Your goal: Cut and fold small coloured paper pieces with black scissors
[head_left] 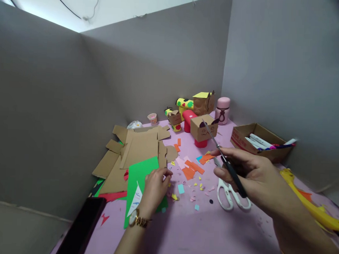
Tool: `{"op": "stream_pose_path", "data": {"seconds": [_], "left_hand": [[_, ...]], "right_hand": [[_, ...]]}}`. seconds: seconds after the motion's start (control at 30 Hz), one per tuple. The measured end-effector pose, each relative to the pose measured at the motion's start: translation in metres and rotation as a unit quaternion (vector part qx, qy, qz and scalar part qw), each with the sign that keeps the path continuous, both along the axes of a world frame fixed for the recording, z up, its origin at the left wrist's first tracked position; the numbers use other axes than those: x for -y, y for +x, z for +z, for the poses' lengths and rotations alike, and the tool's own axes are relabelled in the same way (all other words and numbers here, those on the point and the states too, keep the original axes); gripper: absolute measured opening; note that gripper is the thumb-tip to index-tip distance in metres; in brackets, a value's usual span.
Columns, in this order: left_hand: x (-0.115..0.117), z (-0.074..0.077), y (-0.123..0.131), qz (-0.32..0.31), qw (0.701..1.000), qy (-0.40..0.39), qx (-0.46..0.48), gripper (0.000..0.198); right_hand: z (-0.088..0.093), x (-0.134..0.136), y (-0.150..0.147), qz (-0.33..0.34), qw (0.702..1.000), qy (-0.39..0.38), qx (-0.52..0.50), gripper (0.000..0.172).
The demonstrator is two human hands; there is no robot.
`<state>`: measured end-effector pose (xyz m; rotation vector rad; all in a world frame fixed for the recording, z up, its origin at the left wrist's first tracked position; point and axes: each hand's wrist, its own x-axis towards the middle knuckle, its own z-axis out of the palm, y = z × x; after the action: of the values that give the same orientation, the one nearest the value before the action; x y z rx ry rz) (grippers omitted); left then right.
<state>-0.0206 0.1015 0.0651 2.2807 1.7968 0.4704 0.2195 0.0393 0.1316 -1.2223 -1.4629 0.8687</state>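
My right hand (249,171) holds a pair of black-handled scissors (233,174), seen edge-on, with the thin metal blades pointing up and away. Below it, white-handled scissors (225,195) lie on the pink table. My left hand (157,180), with a gold watch at the wrist, is over the right edge of a green sheet (136,174). Its fingers are curled together, and what is between them, if anything, is hidden. A white piece of paper with blue marks (135,199) lies on the green sheet. Orange paper strips (194,167) and small scraps lie between the hands.
Flattened cardboard (142,146) lies behind the green sheet. Cardboard-headed animal figures (203,128) stand at the back beside a pink flask (222,110). Right are a box of markers (243,139) and a yellow tool (309,200). A dark phone (82,226) lies front left. Grey partitions surround the table.
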Motion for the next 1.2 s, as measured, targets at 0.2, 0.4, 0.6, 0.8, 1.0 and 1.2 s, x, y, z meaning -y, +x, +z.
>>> {"op": "stream_pose_path", "data": {"seconds": [0.2,0.4,0.6,0.8,1.0,1.2], "left_hand": [[0.014,-0.001,-0.021,-0.064,0.995,-0.072,0.026,0.015],[0.028,-0.007,-0.025,-0.085,0.992,-0.089,0.008,0.013],[0.021,-0.005,-0.007,-0.064,0.997,-0.05,0.014,0.021],[0.012,-0.023,0.016,-0.043,0.995,-0.058,0.067,0.008],[0.013,-0.025,0.013,-0.009,0.965,-0.103,0.24,0.01],[0.029,0.007,0.02,-0.006,0.881,-0.121,0.458,0.022]], "right_hand": [[-0.005,0.001,0.001,-0.031,0.999,0.0,0.026,0.033],[-0.01,-0.001,0.001,-0.018,0.999,-0.02,0.036,0.035],[-0.007,-0.001,-0.007,0.007,1.0,-0.021,0.014,0.036],[-0.01,-0.003,-0.007,0.022,0.999,-0.027,0.033,0.039],[-0.012,-0.008,-0.013,0.021,0.999,-0.035,-0.01,0.038],[-0.024,-0.018,-0.037,0.051,0.992,-0.071,-0.094,0.041]]}}
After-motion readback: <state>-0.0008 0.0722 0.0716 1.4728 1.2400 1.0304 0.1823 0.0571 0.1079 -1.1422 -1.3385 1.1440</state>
